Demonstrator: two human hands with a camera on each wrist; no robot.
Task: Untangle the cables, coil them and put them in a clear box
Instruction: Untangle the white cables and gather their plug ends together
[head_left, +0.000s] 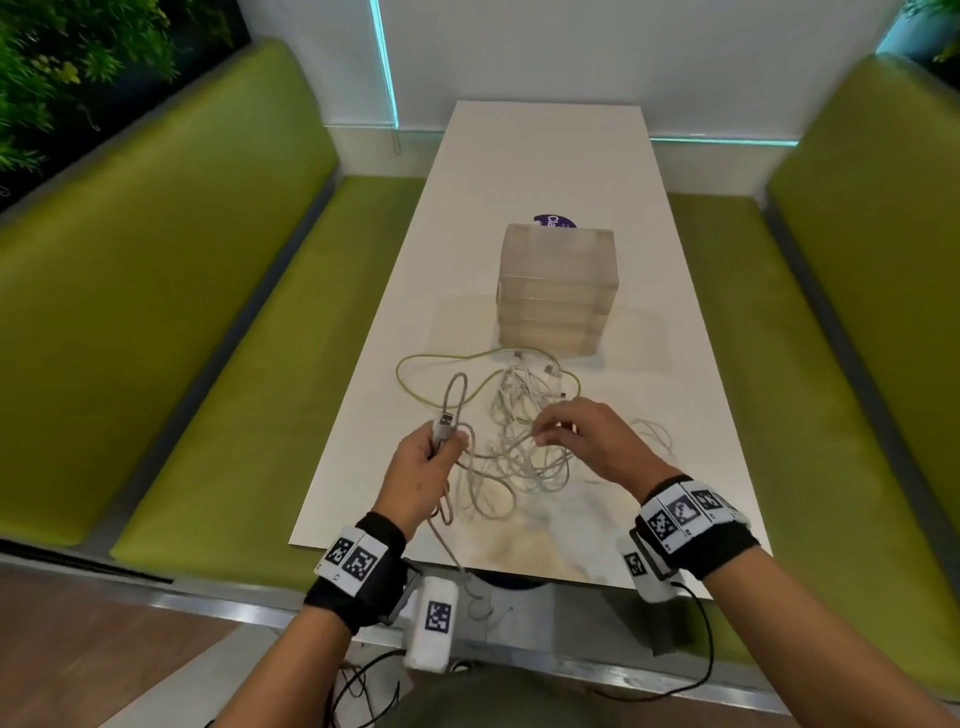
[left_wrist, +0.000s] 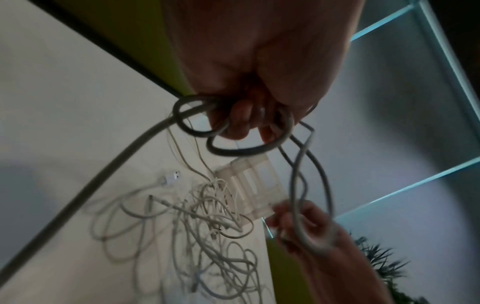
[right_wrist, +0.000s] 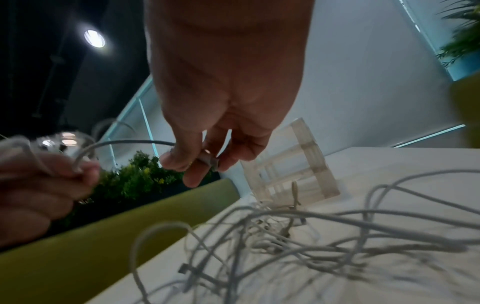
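Note:
A tangle of white cables (head_left: 519, 441) lies on the near half of the white table (head_left: 545, 156), with a yellow-green cable (head_left: 410, 371) looping out to the left. My left hand (head_left: 441, 447) grips a grey cable (left_wrist: 241, 151) in loops, its USB plug (head_left: 443, 422) sticking up above the fingers. My right hand (head_left: 543, 434) hovers over the tangle and pinches a cable end (right_wrist: 207, 160) between thumb and fingers. The same grey cable arcs between both hands. A stack of clear boxes (head_left: 558, 291) stands just behind the tangle, lids closed.
Green upholstered benches (head_left: 234, 312) flank the table on both sides. A purple round sticker (head_left: 553, 222) shows behind the boxes. One grey strand hangs over the table's near edge (head_left: 452, 556). A white wall closes the far end.

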